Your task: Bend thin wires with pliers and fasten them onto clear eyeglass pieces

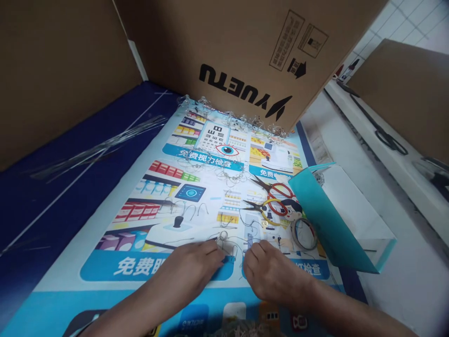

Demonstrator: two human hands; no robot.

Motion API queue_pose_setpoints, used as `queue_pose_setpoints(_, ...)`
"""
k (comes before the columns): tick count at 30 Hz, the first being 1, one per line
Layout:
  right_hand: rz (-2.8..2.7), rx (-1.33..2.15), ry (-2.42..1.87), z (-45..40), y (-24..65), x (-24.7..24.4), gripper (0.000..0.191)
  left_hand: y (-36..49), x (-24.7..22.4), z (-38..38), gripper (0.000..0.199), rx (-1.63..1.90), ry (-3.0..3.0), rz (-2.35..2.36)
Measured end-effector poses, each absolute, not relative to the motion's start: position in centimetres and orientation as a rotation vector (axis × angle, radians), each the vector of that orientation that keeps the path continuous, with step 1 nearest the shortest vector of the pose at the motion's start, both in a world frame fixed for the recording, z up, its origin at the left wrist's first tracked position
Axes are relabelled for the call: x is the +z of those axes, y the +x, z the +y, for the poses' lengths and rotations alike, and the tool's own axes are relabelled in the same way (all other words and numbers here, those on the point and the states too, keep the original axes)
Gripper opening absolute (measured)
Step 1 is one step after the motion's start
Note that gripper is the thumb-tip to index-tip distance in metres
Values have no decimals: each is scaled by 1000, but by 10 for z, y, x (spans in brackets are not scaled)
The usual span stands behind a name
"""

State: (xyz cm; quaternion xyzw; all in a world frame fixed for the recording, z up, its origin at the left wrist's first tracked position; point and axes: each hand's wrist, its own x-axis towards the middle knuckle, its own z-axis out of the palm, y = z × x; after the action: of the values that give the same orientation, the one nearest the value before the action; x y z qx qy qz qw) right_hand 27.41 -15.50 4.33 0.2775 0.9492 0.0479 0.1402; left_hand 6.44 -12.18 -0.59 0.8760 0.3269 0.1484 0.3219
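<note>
At the near side of an eye-check poster (58,290) spread flat as a work surface, two bare hands work close together; a blurred tangle (231,329) below them cannot be identified. The left hand (205,256) is closed in a pinch, apparently on looped wire (222,237) that shows at its fingertips. The right hand (264,267), just beside it but not touching, is curled closed; whether a strand lies within its grasp cannot be told. The step in hand is judged to be bending or twisting fine wire; the next move would call for a steady left pinch and light guidance of a free end by the right fingertips. Beyond the right hand lie a ring-shaped roll (296,239), yellow-and-red-handled scissors (263,207) and red-handled scissors (270,187), blades pointing left, with a turquoise box (324,222) to their right. Farther off are loose wire pieces (229,176), a bundle of straight wires (105,144) on blue cloth (31,187), and a row of wire loops (242,122) along the foot of a YUETU carton (210,32), its lettering inverted.
</note>
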Motion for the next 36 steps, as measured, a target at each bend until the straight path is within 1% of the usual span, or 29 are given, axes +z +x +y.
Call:
queue_pose_setpoints(2,2751,96,804,-152,274,43,16,64,-5,-122,23,361,2295,875)
queue_pose_setpoints(4,2774,-18,921,-150,275,41,12,63,-2,-122,22,355,2233,908)
queue_pose_setpoints(9,2799,-466,1564,-149,268,32,10,67,5,-123,14,463,1828,919)
queue_pose_setpoints(11,2833,-564,1714,-148,259,28,11,69,6,-125,11,515,1667,942)
queue_pose_setpoints(13,2888,-612,1782,-146,249,24,10,71,5,-126,15,595,1551,995)
queue_pose_setpoints(16,2957,-686,1815,-138,238,22,10,68,5,-123,21,719,1460,1057)
queue_pose_setpoints(20,2919,-959,1764,-122,239,37,12,59,11,-115,23,737,1408,1124)
queue_pose_setpoints(24,2841,-1030,1964,-105,242,52,12,53,13,-110,22,697,1493,1188)
queue_pose_setpoints(28,2880,-1112,1792,-95,232,46,11,56,8,-112,22,694,1654,1209)
queue_pose_setpoints(31,2895,-1169,1676,-91,225,41,14,57,4,-113,21,695,1637,1213)
queue_pose_setpoints(36,2768,-1341,1723,-90,225,39,11,54,3,-110,20,705,1644,1227)
